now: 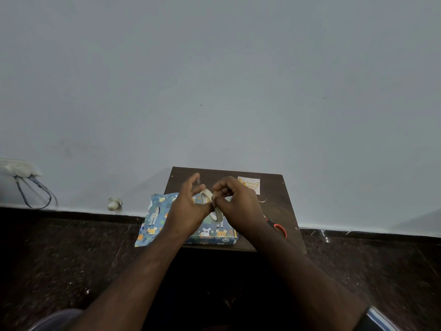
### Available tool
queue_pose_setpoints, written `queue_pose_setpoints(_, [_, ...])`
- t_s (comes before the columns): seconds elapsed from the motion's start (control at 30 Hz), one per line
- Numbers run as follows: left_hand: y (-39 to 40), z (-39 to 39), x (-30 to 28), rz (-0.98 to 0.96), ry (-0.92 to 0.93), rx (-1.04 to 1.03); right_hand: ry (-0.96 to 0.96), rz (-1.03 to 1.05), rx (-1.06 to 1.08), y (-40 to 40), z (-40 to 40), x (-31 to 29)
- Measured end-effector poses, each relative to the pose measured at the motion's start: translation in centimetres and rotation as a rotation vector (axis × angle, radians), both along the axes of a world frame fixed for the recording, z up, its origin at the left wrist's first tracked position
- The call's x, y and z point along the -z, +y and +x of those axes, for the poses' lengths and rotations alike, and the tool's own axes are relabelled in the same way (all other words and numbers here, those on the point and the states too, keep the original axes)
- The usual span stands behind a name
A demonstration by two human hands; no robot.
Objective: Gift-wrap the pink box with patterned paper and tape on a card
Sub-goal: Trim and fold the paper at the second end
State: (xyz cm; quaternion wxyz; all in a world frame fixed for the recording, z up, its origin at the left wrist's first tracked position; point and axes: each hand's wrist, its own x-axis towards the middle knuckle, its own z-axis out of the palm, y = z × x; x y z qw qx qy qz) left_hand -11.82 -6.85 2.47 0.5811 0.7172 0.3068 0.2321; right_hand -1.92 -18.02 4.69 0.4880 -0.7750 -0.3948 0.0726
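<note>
So it's a small dark brown bench (pixel 281 211) pushed up against a plain grey-white wall (pixel 214 80), sitting on a dark speckled floor (pixel 59 254). Way off to the left of the hands there's a wall socket with cables (pixel 33 187) hanging out, plus a small white plug thing (pixel 115 203) low on the wall.

Both hands are up over the middle of the bench, nearly touching. The left hand (pixel 188 209) has thumb and fingers on a roll of tape (pixel 212 206), with the upper fingers spread a bit. The right hand (pixel 236 201) is curled in tight and pinching at the roll's edge, looks like it's on the tape end, but it's too small and blurry to be sure.

The box itself can't be seen at all, it's under the patterned paper (pixel 155 220), blue with little cartoon animals, lying right below and to the left of the hands. The left end of the paper sticks out loose past the bench edge, and the forearms cover a good chunk of the middle.

Just beyond the right hand is the card (pixel 249 185), white with orange print that's not readable. The scissors (pixel 279 229) sit to the right of the right wrist, only the red-orange handle showing, the rest hidden behind the arm. A pale curly scrap (pixel 262 200) lies near the card.
</note>
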Motion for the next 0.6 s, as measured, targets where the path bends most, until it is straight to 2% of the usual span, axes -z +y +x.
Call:
queue_pose_setpoints(0.17, [-0.49,0.02,0.11,-0.014,0.042,-0.114,0.107,0.010,0.038,0.30,-0.25,-0.05])
queue_pose_setpoints(0.27, [-0.44,-0.02,0.28,-0.096,0.037,-0.126,0.209,0.032,0.024,0.48,-0.48,0.11])
queue_pose_setpoints(0.4, [-0.42,-0.33,0.36,-0.238,0.007,-0.064,0.414,0.080,-0.008,0.30,-0.16,0.28])
queue_pose_setpoints(0.6, [-0.27,-0.13,0.41,-0.335,-0.094,-0.133,0.770,0.219,0.059,0.07,-0.55,-0.34])
